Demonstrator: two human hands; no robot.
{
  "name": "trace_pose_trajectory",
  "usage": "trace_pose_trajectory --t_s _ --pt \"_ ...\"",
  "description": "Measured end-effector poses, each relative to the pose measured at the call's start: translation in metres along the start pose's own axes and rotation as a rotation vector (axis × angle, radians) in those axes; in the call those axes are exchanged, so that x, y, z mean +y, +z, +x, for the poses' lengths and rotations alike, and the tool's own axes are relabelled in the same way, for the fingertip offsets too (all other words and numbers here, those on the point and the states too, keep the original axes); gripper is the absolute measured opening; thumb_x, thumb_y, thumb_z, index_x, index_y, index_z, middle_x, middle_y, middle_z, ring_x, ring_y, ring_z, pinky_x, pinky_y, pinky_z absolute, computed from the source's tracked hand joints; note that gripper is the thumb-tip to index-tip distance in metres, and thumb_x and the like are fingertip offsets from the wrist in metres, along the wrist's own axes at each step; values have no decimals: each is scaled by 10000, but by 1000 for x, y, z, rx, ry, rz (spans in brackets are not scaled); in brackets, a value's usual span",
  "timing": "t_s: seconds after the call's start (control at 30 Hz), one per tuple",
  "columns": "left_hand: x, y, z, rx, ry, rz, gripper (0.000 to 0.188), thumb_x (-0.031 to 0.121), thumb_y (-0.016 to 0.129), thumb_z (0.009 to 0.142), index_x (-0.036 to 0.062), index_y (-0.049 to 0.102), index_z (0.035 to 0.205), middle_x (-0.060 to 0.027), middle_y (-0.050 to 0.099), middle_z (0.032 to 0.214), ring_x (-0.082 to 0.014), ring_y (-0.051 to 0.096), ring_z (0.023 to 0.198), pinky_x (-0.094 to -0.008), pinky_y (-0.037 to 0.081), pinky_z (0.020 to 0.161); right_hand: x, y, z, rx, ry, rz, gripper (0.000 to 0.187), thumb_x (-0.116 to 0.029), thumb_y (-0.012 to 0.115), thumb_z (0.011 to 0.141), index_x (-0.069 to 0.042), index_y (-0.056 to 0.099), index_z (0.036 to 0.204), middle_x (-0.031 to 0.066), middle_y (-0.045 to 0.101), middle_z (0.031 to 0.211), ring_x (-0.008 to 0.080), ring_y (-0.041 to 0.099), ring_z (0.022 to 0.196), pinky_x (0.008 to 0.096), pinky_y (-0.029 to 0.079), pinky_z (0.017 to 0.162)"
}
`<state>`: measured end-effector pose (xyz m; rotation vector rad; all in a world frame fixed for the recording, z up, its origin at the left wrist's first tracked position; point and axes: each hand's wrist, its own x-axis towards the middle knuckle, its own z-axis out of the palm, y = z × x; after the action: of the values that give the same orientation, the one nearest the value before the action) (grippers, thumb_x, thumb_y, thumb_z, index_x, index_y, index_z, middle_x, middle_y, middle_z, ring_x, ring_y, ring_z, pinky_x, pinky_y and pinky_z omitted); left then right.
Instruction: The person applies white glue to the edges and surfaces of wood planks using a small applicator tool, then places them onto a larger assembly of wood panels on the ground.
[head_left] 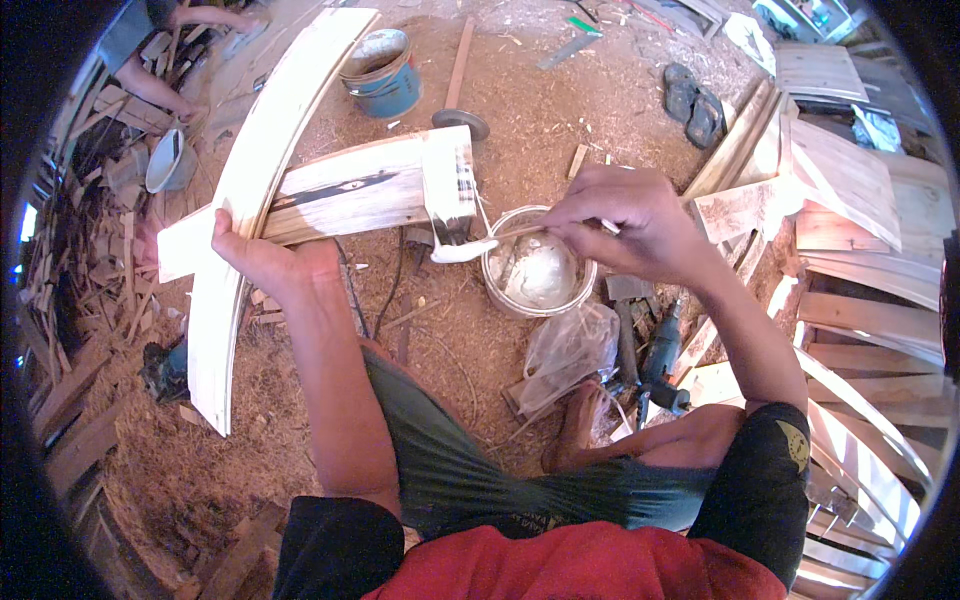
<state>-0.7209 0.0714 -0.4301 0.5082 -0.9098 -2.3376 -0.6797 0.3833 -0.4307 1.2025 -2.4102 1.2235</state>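
Observation:
My left hand (275,262) is closed around a wooden frame piece at its joint. A long curved plank (285,110) crosses a shorter board (350,195) there. In my right hand (635,222), a thin stick (522,231) is pinched between the fingers. White paste (465,251) coats the stick's tip, which touches or nearly touches the lower corner of the board's right end. Some of that end face looks smeared with paste. Below my right hand stands a round white tub (541,312) with more white paste inside.
A blue bucket (385,95) stands beyond the boards. A power drill (663,345) and a clear plastic bag (570,350) lie near my foot. Sandals (693,105) and wood planks (850,190) are at right. Another person's arm (155,90) shows at far left, among wood scraps.

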Motion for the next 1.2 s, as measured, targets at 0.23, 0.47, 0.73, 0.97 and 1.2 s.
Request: trace_pose_trajectory --t_s 0.23,0.47,0.73,0.97,1.2 --pt "5 6 -2 -13 150 25 588 461 526 860 62 531 1293 -139 589 1257 -290 574 1139 -478 458 976 22 -63 -4 -36 276 254 81 -36 713 863 -28 726 943 16 650 763 64 553 630 231 428 550" --pt "31 -4 14 -183 415 163 608 374 591 903 -16 469 1353 -161 559 1289 -304 578 1155 -475 489 980 37 -89 -5 146 396 364 148 -93 699 893 -12 727 1014 -13 665 758 17 535 606 187 408 524" --pt "51 -16 77 -381 915 943 577 201 818 779 -62 579 1233 -190 643 1170 -286 649 1031 -406 518 934 33 -108 14 304 274 197 197 -140 685 904 -26 731 1058 -20 657 764 23 548 617 199 422 532" --pt "49 -8 77 -367 1595 1768 663 295 705 826 177 475 1437 -97 600 1298 -315 593 1145 -445 482 903 -3 -116 25 479 236 92 161 -112 640 957 -19 690 1079 -4 651 799 15 511 611 184 378 504" --pt "28 -12 75 -392 1638 1815 736 124 662 780 239 435 1471 -12 553 1390 -255 554 1215 -407 443 961 -44 -69 37 227 81 -153 136 -66 668 920 -15 696 1043 9 652 865 35 521 670 199 390 561"
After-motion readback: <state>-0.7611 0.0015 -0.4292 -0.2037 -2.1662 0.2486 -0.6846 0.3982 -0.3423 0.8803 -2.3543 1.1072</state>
